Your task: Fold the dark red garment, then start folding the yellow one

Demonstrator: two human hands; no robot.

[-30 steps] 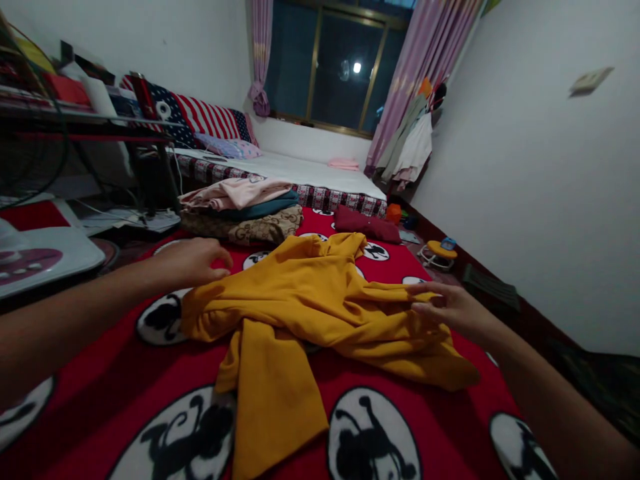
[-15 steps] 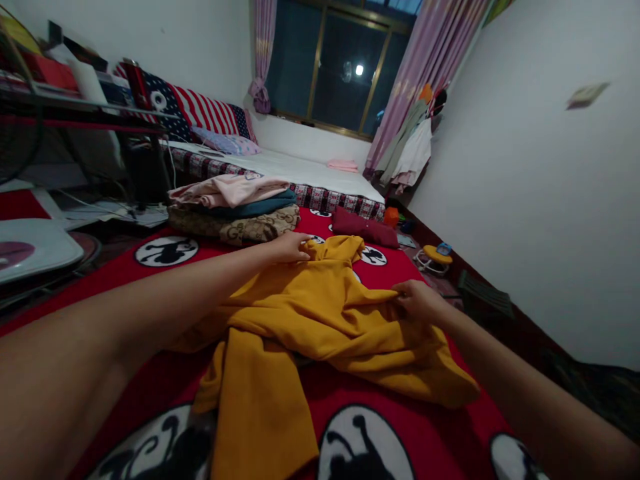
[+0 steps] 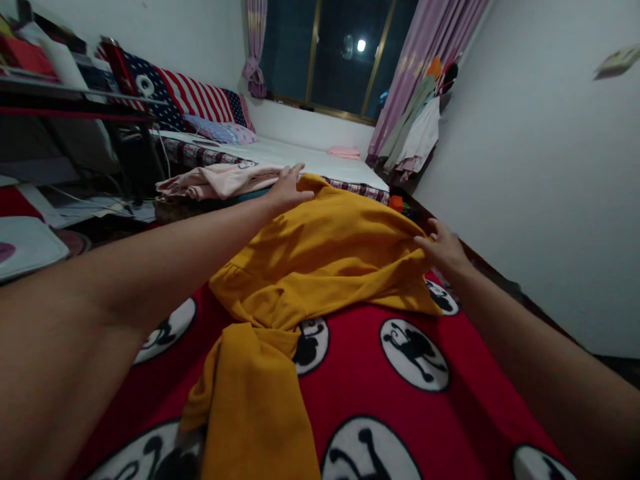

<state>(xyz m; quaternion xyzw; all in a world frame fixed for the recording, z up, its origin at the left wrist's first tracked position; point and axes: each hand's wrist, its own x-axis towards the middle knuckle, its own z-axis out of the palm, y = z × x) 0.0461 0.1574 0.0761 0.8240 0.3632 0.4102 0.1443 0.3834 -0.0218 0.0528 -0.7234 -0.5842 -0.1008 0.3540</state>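
A mustard-yellow garment [image 3: 345, 233] stretches between my two hands, lifted off the bed at its far side. Its near part, a long sleeve-like piece, lies folded on the red blanket [image 3: 345, 393]. At the garment's far left edge, my left hand [image 3: 289, 190] pinches the cloth with the fingers partly raised. My right hand [image 3: 444, 248] grips the right edge, lower and closer to me, thumb and fingers closed around the fabric. Whether the piece is a sweatshirt or another top I cannot tell. Behind my left forearm, folded clothes [image 3: 215, 181] sit in a stack, pink on top.
A second bed [image 3: 300, 148] with a pale sheet stands beyond, under the window. To the left is a cluttered desk [image 3: 75, 93] with a red bottle [image 3: 119, 67]. Clothes [image 3: 420, 137] hang by the purple curtain [image 3: 425, 53]; a white wall [image 3: 540, 187] rises on the right.
Both hands have risen and moved away from me, pulling the garment up and spreading it flatter. More of the blanket shows below it. The view has shifted slightly.
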